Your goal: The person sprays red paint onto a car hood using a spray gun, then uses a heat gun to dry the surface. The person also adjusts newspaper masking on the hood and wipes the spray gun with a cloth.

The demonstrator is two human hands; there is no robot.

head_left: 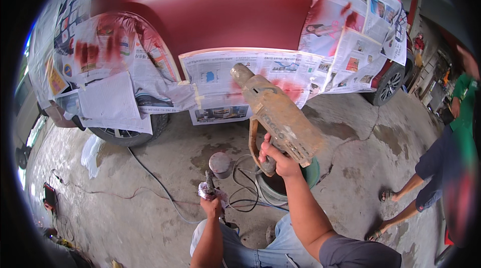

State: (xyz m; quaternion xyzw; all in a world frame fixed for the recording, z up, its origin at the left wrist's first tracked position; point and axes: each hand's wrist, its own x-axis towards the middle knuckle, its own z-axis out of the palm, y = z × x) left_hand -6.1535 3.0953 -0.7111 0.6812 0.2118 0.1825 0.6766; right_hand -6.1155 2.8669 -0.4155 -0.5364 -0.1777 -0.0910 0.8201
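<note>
My right hand is wrapped round the handle of a worn brown heat gun. Its metal nozzle points up and to the left, toward a dark red car panel. Newspaper sheets with red overspray cover the parts round that panel, and the nozzle overlaps them in view. Lower down, my left hand is closed on a crumpled whitish rag. A dark slim tool, whose kind I cannot make out, sticks up beside the rag. A gap separates this hand from the car.
Under the heat gun stands a bucket, with a small round can to its left. Cables and a hose lie across the concrete floor. At right stands another person in a green top. Car wheels flank the panel.
</note>
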